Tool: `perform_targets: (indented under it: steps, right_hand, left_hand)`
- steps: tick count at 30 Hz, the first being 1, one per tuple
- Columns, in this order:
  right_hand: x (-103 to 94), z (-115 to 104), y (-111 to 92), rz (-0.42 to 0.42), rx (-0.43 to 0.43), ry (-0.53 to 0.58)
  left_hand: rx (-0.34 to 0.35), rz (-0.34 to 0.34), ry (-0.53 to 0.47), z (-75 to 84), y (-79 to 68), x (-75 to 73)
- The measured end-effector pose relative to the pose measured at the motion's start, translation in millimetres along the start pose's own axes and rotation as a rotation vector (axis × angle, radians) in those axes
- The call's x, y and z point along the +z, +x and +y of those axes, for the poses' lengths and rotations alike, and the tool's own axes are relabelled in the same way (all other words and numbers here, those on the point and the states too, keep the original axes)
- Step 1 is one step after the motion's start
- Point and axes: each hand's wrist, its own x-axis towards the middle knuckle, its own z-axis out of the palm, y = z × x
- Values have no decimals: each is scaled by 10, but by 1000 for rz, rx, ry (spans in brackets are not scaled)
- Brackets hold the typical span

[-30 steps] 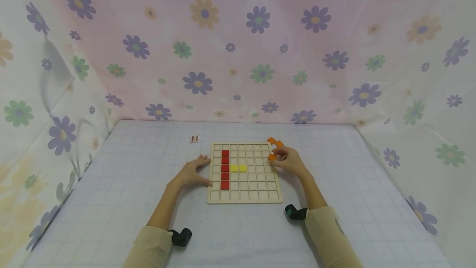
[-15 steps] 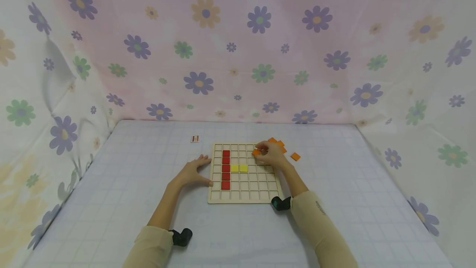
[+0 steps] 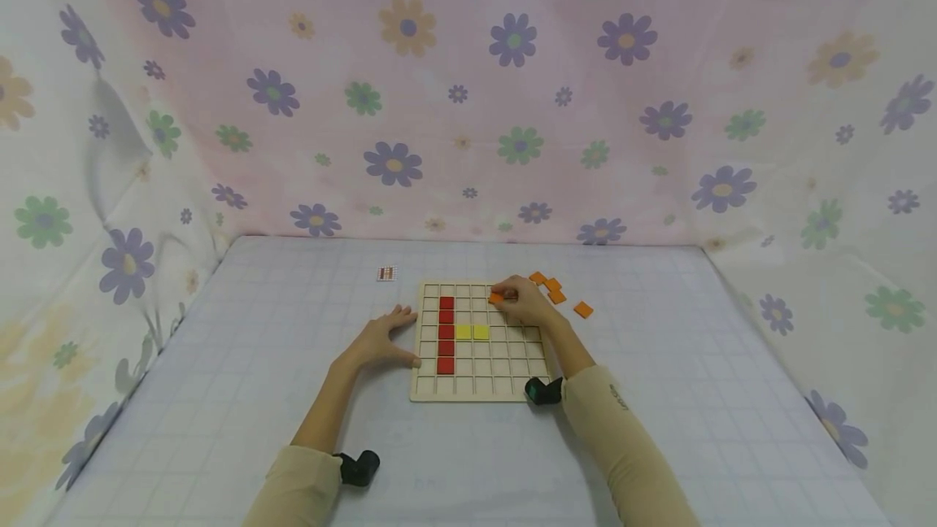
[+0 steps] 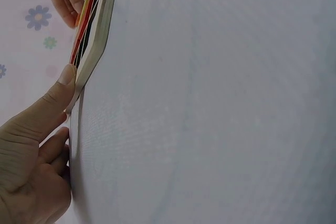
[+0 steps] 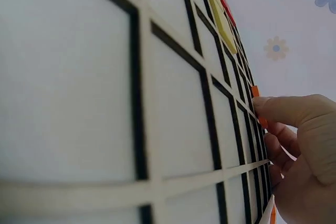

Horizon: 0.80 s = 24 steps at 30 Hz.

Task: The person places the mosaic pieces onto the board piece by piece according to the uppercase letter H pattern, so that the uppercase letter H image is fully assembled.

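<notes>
A pale wooden grid board (image 3: 483,387) lies flat on the table, with a column of several red square tiles (image 3: 446,332) and two yellow tiles (image 3: 472,333) in its cells. My left hand (image 3: 376,341) is spread along the board's left side, thumb and fingertips touching the edge; in the left wrist view the thumb (image 4: 65,80) lies against the rim. Over the upper right cells, my right hand (image 3: 527,305) pinches an orange square tile (image 3: 495,298) between thumb and fingers. The right wrist view has this orange tile (image 5: 255,92) at the grid's surface, partly covered by the thumb.
Several loose orange tiles (image 3: 554,291) lie behind and right of the board, one orange tile (image 3: 583,310) farther right. A small printed grid card (image 3: 387,273) lies at the back left. A flowered cloth (image 3: 468,104) forms the walls around the table (image 3: 220,397).
My right hand has moved left from beside the board's right edge to over its upper right cells, carrying the orange tile. One loose orange tile came into view at the right. My left hand stays put.
</notes>
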Motion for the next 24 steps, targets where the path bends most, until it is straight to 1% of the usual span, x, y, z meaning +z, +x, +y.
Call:
perform_targets:
  steps: [5,11,19,24]
  right_hand:
    - [6,22,17,-9,-25,-36]
    - [22,-7,19,15,-39,-32]
    - [39,-31,5,29,-8,-41]
    - [31,-42,-11,20,4,-19]
  left_hand:
    - [0,-1,-3,9,-5,1]
    - [-7,2,-2,8,-9,2]
    - [8,-2,12,7,-13,-6]
    - [2,-3,8,12,-15,1]
